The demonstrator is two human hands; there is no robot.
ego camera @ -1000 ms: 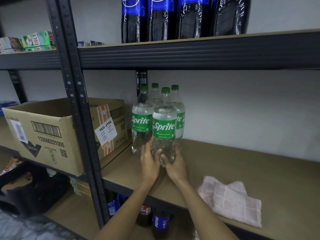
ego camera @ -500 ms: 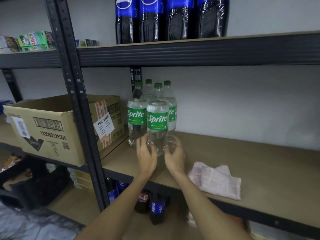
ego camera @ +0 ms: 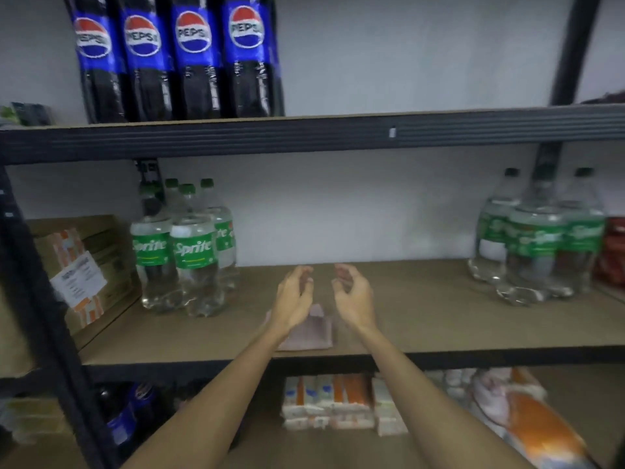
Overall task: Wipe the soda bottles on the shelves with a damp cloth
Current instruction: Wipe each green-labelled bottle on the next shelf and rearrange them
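Several Sprite bottles [ego camera: 189,262] stand grouped at the left of the middle shelf [ego camera: 422,319]. A second Sprite group [ego camera: 537,245] stands at the shelf's right end. Several Pepsi bottles [ego camera: 176,59] line the top shelf. A pale pink cloth [ego camera: 313,330] lies on the middle shelf, partly hidden behind my wrists. My left hand [ego camera: 294,296] and my right hand [ego camera: 353,294] hover side by side above the cloth, palms facing each other, fingers loosely curled, holding nothing.
A cardboard box [ego camera: 84,275] with a white label sits left of the Sprite bottles behind a black upright post [ego camera: 40,299]. Red packs [ego camera: 614,252] stand at the far right. On the bottom shelf lie stacked packets [ego camera: 338,401], an orange-and-white bag [ego camera: 527,421] and dark bottles [ego camera: 128,414].
Both hands have let go of the front Sprite bottle and moved right, away from it, to above the cloth. The view has swung right, showing the second Sprite group.
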